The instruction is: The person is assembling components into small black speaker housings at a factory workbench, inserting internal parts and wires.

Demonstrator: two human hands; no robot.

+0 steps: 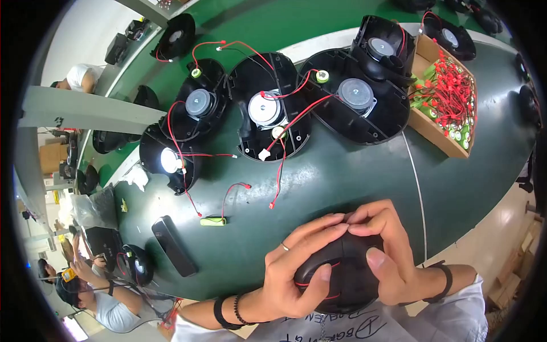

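Pressing a black oval plastic speaker shell together near the lower edge of the dark green table, left hand and right hand both grasping it, thin red wires showing at the seam. Probably closing the housing; next calling for even squeezing without pinching wire. Sitting at the far right, an open brown cardboard box holding green cylindrical batteries with red leads

Black oval housing w/ red wires, held near table edge.
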